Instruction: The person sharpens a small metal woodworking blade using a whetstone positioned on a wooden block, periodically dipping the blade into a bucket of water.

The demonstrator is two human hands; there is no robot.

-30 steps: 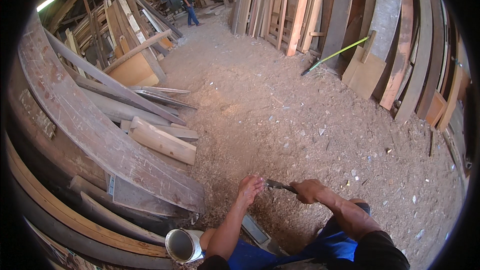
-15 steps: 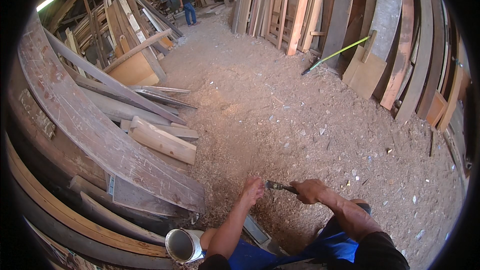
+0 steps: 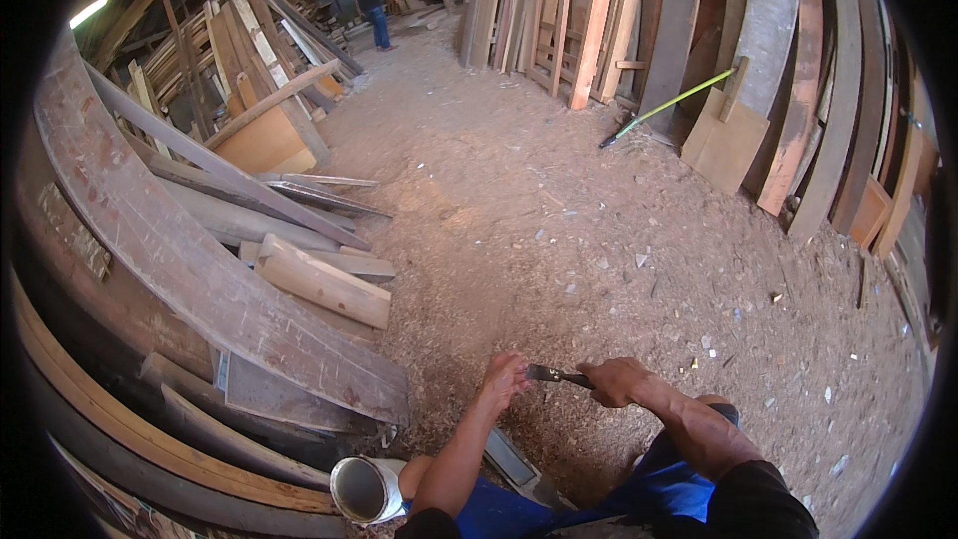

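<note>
On my feed, R hand (image 3: 612,381) grips the handle end of a flat-bladed tool (image 3: 551,374), chisel or scraper, can't tell which. Tool's btwn the hands, long axis approx. L–R, blade pointing at L hand (image 3: 505,376). L fingers curl at the tip, nearer it than R; pinching or just touching, can't tell.
</note>
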